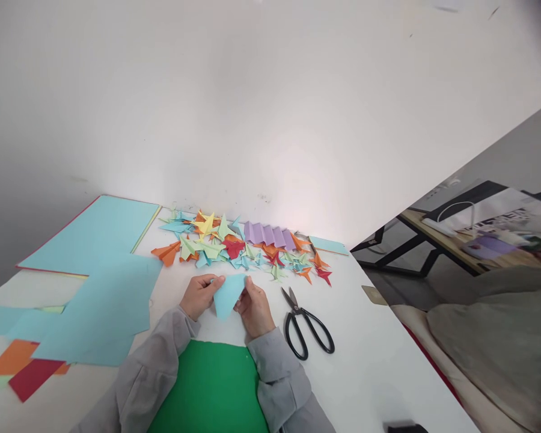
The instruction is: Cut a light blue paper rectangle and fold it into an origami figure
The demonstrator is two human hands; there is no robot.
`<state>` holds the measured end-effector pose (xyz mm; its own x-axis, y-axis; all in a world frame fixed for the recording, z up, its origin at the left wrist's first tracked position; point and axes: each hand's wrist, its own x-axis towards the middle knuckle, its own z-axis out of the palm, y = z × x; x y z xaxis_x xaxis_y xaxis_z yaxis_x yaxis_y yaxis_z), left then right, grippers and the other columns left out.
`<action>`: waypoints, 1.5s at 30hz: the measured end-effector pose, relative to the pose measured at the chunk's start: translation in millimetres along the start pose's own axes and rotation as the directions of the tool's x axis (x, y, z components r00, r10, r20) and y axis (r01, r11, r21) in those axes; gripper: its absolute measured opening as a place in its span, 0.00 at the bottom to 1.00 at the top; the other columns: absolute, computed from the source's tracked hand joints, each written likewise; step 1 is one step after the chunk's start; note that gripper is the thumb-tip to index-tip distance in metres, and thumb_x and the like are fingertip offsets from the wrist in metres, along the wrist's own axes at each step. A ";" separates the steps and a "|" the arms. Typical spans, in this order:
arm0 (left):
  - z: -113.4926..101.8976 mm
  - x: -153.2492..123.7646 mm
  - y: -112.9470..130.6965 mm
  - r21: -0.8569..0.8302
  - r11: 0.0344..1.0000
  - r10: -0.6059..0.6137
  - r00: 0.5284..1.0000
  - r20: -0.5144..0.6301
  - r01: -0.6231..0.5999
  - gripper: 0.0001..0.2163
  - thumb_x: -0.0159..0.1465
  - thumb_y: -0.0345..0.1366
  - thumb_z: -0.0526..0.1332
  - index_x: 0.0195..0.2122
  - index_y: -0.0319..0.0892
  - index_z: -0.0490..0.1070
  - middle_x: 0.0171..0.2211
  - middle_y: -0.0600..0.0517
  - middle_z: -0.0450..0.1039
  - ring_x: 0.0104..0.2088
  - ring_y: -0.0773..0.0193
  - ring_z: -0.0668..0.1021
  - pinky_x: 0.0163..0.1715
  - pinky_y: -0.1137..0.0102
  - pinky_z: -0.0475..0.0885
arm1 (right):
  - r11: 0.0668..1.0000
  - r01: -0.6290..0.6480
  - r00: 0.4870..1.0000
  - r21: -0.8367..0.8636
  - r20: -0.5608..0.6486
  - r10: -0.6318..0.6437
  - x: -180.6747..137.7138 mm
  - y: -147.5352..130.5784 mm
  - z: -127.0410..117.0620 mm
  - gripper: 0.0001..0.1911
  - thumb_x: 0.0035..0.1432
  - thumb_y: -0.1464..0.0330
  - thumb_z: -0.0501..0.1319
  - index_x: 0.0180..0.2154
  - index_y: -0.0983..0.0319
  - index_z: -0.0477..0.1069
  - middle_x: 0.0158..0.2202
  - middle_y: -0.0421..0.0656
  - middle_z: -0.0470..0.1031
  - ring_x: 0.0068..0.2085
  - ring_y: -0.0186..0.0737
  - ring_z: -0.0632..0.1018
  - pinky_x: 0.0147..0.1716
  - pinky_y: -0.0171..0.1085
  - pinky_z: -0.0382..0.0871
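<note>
A small light blue piece of paper (228, 296) is held up between both hands, its lower end narrowing toward a point. My left hand (202, 294) pinches its upper left edge, thumb on the near face. At its right edge my right hand (255, 305) grips it between thumb and fingers. Below the hands lies a green sheet or mat (214, 385), partly covered by my grey sleeves. Black-handled scissors (302, 319) rest to the right of my right hand, blades slightly apart. Just beyond the paper sits a row of folded paper shapes (211, 249) in several colours.
Large blue sheets (99, 234) are stacked at the left, with orange and red paper pieces (35, 380) nearer me. A purple pleated paper (269, 234) stands by the white wall (261, 108). A blue strip (329, 245) lies at the back right. Beyond the table edge is a cushion (491, 337).
</note>
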<state>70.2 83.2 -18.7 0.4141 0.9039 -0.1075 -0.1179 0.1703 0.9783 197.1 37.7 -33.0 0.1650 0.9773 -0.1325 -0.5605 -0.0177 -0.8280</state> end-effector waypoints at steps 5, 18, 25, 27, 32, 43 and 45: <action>-4.4 1.8 0.6 -0.019 1.000 0.014 1.000 0.002 -0.014 0.20 0.51 0.53 0.61 0.23 0.38 0.66 0.11 0.60 0.60 0.09 0.77 0.58 0.10 0.77 0.49 | 0.995 0.038 0.997 -0.087 0.065 -0.033 -2.2 -1.6 2.0 0.13 0.42 0.62 0.69 0.28 0.63 0.72 0.21 0.37 0.69 0.20 0.29 0.67 0.17 0.29 0.61; -7.5 2.4 -2.6 -0.036 0.999 0.000 0.997 0.077 0.003 0.27 0.52 0.43 0.62 0.51 0.34 0.65 0.16 0.58 0.66 0.11 0.74 0.64 0.11 0.77 0.57 | 0.993 0.062 0.997 -0.098 -0.033 -0.066 -2.2 -5.7 1.6 0.15 0.42 0.66 0.68 0.34 0.62 0.72 0.20 0.35 0.70 0.17 0.29 0.67 0.13 0.29 0.61; -6.7 2.4 -2.4 -0.027 1.000 0.003 0.999 0.047 -0.002 0.23 0.52 0.38 0.61 0.49 0.35 0.69 0.16 0.57 0.66 0.12 0.74 0.65 0.11 0.77 0.58 | 0.994 0.056 0.997 -0.090 -0.050 -0.061 -2.9 -6.8 2.0 0.14 0.42 0.65 0.68 0.33 0.62 0.72 0.19 0.35 0.68 0.19 0.29 0.66 0.17 0.29 0.61; -6.1 1.3 -0.4 -0.023 1.000 -0.002 0.999 0.046 0.003 0.23 0.51 0.38 0.61 0.48 0.34 0.70 0.15 0.57 0.66 0.12 0.74 0.64 0.12 0.77 0.58 | 0.996 0.051 0.997 -0.079 -0.046 -0.055 -3.2 -7.3 2.8 0.14 0.41 0.66 0.68 0.33 0.62 0.73 0.21 0.36 0.70 0.22 0.31 0.69 0.21 0.30 0.63; -6.1 -2.3 2.6 -0.038 0.999 0.032 0.991 0.127 -0.027 0.26 0.50 0.39 0.64 0.51 0.35 0.68 0.17 0.57 0.66 0.13 0.74 0.65 0.12 0.76 0.60 | 0.997 0.051 0.996 -0.054 -0.066 -0.054 -2.7 -7.5 1.4 0.11 0.40 0.68 0.68 0.30 0.62 0.73 0.18 0.35 0.68 0.20 0.30 0.66 0.20 0.30 0.61; -5.2 0.0 -0.1 -0.017 0.996 0.085 0.991 0.107 -0.084 0.20 0.49 0.46 0.66 0.38 0.36 0.74 0.17 0.57 0.66 0.13 0.75 0.65 0.11 0.77 0.58 | 0.997 0.022 0.998 -0.068 0.055 -0.018 -2.8 -8.7 -4.3 0.15 0.45 0.58 0.65 0.26 0.64 0.72 0.18 0.39 0.70 0.19 0.32 0.68 0.18 0.31 0.60; -5.7 0.9 0.4 -0.015 0.994 0.104 0.994 0.025 -0.104 0.18 0.49 0.47 0.65 0.31 0.36 0.74 0.14 0.58 0.63 0.12 0.75 0.63 0.12 0.77 0.57 | 0.996 0.053 0.988 -0.078 0.146 -0.041 -3.6 -8.5 -4.1 0.23 0.44 0.49 0.62 0.28 0.64 0.73 0.22 0.43 0.72 0.22 0.34 0.70 0.19 0.32 0.61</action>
<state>65.5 86.3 -19.4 0.4216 0.9068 -0.0006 -0.1740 0.0815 0.9814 204.5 33.5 -27.7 0.0675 0.9976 -0.0178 -0.4857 0.0172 -0.8740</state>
